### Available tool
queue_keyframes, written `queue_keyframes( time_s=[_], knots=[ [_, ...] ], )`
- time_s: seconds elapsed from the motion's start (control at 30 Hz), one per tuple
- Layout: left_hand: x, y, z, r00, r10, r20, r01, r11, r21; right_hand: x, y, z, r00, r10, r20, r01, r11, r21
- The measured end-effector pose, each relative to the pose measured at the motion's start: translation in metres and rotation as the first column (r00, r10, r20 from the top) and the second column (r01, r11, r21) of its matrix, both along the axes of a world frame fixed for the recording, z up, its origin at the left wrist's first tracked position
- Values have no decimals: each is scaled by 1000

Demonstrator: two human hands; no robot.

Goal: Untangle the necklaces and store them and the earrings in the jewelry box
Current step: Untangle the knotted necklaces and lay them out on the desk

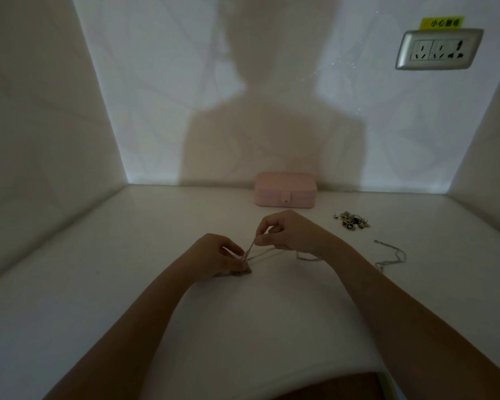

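Evidently mid-untangling, the left hand [217, 255] pinches the knot of the thin pale chain necklaces [260, 256] on the white tabletop [156, 226] while the right hand [289, 232] pinches one strand taut; slackening and teasing loops apart should beat pulling. The closed pink rectangular jewelry box [285, 190] waits behind. A yellow wall sticker [442, 23] reads 小心, the rest blurred

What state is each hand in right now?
Left hand: closed, pinching the thin pale tangled necklace chains near the tabletop.
Right hand: closed, pinching a strand of the same chains and holding it raised.
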State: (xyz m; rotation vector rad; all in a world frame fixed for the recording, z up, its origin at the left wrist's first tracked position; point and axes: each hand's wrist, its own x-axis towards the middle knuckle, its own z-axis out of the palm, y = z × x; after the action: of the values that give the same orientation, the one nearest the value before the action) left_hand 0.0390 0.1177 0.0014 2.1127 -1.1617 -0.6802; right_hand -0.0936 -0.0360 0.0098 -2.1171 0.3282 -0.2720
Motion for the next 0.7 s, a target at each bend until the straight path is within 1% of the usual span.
queue_keyframes(
  time_s=[0.07, 0.13, 0.23, 0.37, 0.47, 0.57, 0.7],
  knots=[
    [1, 3, 1, 997, -32, -75, 33, 999, 17, -5, -1, 6, 1000, -7, -25, 3, 993, -120],
    [2, 6, 3, 990, -49, -133, 50, 999, 2, -12, -3, 10, 997, -9, -75, -8, 972, -234],
    [0, 8, 3, 989, -50, -136, 51, 999, 1, -17, 1, 11, 989, -36, -143, -20, 927, -376],
    [-1, 6, 3, 988, 16, -155, -26, 998, -62, -15, 7, 13, 994, -39, -104, -20, 859, -512],
    [-1, 6, 3, 988, 31, -150, -43, 996, -80, -14, 11, 14, 994, -29, -104, -32, 840, -542],
    [-2, 5, 1, 997, 15, -80, -22, 996, -84, -14, 15, 16, 996, -17, -91, -38, 822, -569],
    [-1, 3, 1, 998, -52, -22, 48, 987, -154, -15, 14, 17, 998, -37, -46, 8, 849, -528]
  ],
)
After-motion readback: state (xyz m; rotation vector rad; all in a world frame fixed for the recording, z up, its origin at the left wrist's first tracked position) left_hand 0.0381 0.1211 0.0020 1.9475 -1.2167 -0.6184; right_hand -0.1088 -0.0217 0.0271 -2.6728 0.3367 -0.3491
